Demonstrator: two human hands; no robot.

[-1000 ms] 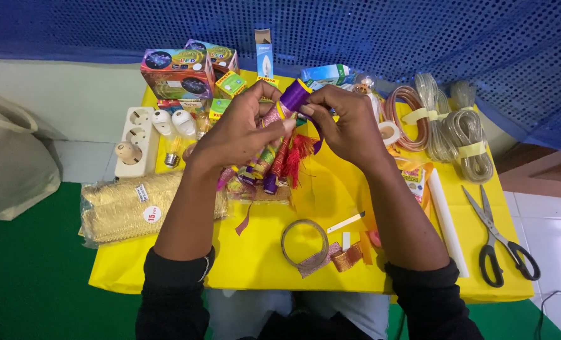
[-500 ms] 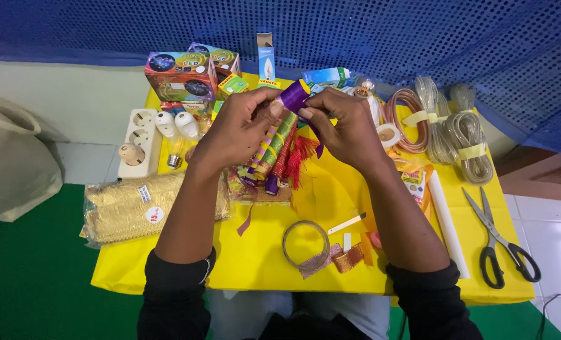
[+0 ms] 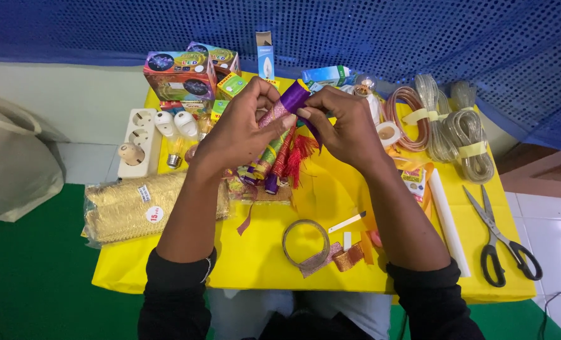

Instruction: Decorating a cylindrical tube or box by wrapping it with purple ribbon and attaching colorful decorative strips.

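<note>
Above the yellow table (image 3: 261,264), left hand (image 3: 239,129) and right hand (image 3: 346,126) pinch a purple ribbon roll (image 3: 291,99), scissors (image 3: 498,242) well apart.

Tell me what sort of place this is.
Probably a small craft or decoration-making table: a yellow-covered table crowded with ribbon rolls, scissors, coiled clear cable and light bulbs, backed by blue sequinned cloth.

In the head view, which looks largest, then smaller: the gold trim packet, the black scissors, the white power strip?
1. gold trim packet
2. black scissors
3. white power strip, close to the scissors in length, so that ranking is unsure.
</note>
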